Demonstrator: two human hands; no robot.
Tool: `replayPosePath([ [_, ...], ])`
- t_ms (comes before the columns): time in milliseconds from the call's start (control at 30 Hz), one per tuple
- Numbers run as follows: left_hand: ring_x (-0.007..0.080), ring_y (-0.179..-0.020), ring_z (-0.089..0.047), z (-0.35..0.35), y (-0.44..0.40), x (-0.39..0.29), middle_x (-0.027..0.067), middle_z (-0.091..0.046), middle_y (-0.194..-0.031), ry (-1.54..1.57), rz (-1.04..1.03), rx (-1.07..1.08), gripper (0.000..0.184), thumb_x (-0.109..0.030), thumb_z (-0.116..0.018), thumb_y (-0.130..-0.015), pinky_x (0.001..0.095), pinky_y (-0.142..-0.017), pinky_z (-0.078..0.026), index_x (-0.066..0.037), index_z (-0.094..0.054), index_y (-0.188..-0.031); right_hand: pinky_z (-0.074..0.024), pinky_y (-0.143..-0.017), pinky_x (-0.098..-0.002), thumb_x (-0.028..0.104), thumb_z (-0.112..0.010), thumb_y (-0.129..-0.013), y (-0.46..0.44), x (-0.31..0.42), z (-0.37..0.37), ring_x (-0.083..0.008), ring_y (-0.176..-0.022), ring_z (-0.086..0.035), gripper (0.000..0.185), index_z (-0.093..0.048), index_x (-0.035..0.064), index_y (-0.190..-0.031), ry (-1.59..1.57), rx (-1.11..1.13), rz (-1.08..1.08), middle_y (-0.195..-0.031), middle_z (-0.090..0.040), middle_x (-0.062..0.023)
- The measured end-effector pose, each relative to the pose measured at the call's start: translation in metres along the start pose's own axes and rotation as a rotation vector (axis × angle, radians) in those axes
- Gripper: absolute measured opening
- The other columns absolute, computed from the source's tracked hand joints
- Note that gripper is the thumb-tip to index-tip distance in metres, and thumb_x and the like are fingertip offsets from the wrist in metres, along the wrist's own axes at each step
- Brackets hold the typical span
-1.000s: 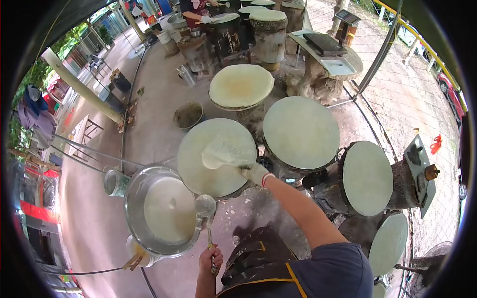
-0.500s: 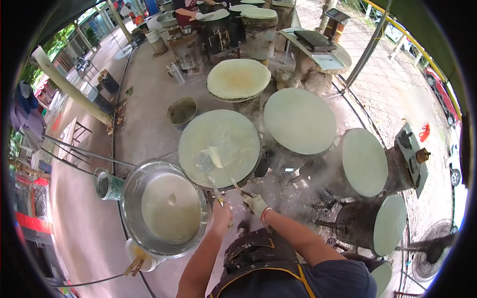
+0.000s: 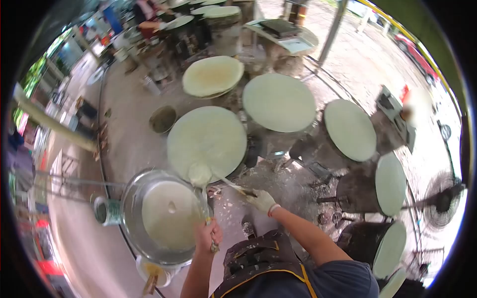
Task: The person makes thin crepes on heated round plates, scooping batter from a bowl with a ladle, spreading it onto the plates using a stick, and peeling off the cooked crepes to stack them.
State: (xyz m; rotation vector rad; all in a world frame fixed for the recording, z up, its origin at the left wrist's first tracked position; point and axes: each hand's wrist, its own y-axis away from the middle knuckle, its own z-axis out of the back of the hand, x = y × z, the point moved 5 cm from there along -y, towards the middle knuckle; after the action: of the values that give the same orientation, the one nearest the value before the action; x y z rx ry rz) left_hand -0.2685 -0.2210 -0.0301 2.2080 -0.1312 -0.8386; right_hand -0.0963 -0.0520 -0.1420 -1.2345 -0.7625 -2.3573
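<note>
My left hand (image 3: 208, 235) is closed around the handle of a ladle (image 3: 199, 175). Its batter-coated round bowl is over the near edge of a large round griddle (image 3: 207, 134) covered in a pale layer. My right hand (image 3: 262, 200), in a whitish glove, grips the dark handle of a long, thin spatula (image 3: 229, 183). The spatula's far end reaches the griddle's near edge beside the ladle bowl; whether they touch I cannot tell. Left of my left hand stands a wide metal basin (image 3: 130, 198) with pale batter (image 3: 171, 211) in it.
More coated griddles (image 3: 279, 103) curve round to my right on drum stoves, past a browner one (image 3: 213, 76). Buckets (image 3: 163, 119) and a green-white pail (image 3: 108, 211) stand leftward. A fan (image 3: 441, 202) is far right. Another person (image 3: 148, 17) works at the back.
The ladle has come back from the griddle's middle to its near edge. My left hand moved nearer my body, my right hand slightly rightward. The folded pale piece no longer shows. The view has shifted.
</note>
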Motion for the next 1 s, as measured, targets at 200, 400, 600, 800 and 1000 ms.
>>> replayPosePath([
  [200,0.0087,-0.04,-0.034,-0.018,0.004,0.084,-0.0001,-0.038,-0.059,-0.371,0.158,0.021,0.005,-0.011,-0.049,-0.087,0.0225,-0.033,-0.026,-0.01,-0.045,-0.086,-0.0454,-0.078,-0.0387,0.032,-0.054,-0.084,0.188,-0.115,0.067,-0.036,-0.091,-0.059,0.038,-0.058,0.0107,-0.115,-0.366,-0.511,-0.373,-0.098,-0.063,-0.0196],
  [400,0.009,-0.037,-0.03,-0.12,0.025,0.172,-0.0004,-0.035,-0.055,-0.751,0.41,0.222,0.019,-0.019,-0.044,-0.092,0.0213,-0.03,-0.024,-0.01,-0.04,-0.076,-0.046,-0.071,-0.0364,0.034,-0.061,-0.078,0.411,-0.226,0.13,-0.0287,-0.078,-0.06,0.042,-0.061,0.0027,-0.106,-0.601,-1.215,-0.727,-0.086,-0.064,-0.0173],
  [600,0.0085,-0.036,-0.028,-0.21,0.066,0.296,-0.0006,-0.034,-0.052,-0.939,0.634,0.44,0.027,-0.023,-0.045,-0.092,0.0201,-0.028,-0.02,-0.012,-0.037,-0.068,-0.0472,-0.072,-0.0414,0.036,-0.056,-0.078,0.697,-0.301,0.184,-0.0387,-0.083,-0.061,0.04,-0.064,-0.0026,-0.089,-0.338,-2.02,-1.151,-0.083,-0.063,-0.025],
  [800,0.0072,-0.039,-0.028,-0.297,0.16,0.391,-0.0007,-0.034,-0.055,-0.952,0.679,0.485,0.021,-0.015,-0.046,-0.092,0.0185,-0.028,-0.019,-0.008,-0.037,-0.074,-0.0471,-0.079,-0.0425,0.035,-0.054,-0.075,0.854,-0.37,0.203,-0.0395,-0.091,-0.06,0.043,-0.065,-0.0023,-0.094,-0.599,-2.2,-1.563,-0.092,-0.062,-0.0273],
  [1000,0.0077,-0.039,-0.028,-0.311,0.172,0.434,-0.0005,-0.034,-0.055,-1.018,0.755,0.517,0.021,-0.015,-0.044,-0.092,0.0191,-0.028,-0.019,-0.008,-0.038,-0.074,-0.0475,-0.077,-0.0395,0.04,-0.061,-0.072,0.838,-0.397,0.219,-0.0362,-0.089,-0.062,0.048,-0.065,-0.0013,-0.096,-0.845,-2.089,-1.384,-0.091,-0.063,-0.025],
])
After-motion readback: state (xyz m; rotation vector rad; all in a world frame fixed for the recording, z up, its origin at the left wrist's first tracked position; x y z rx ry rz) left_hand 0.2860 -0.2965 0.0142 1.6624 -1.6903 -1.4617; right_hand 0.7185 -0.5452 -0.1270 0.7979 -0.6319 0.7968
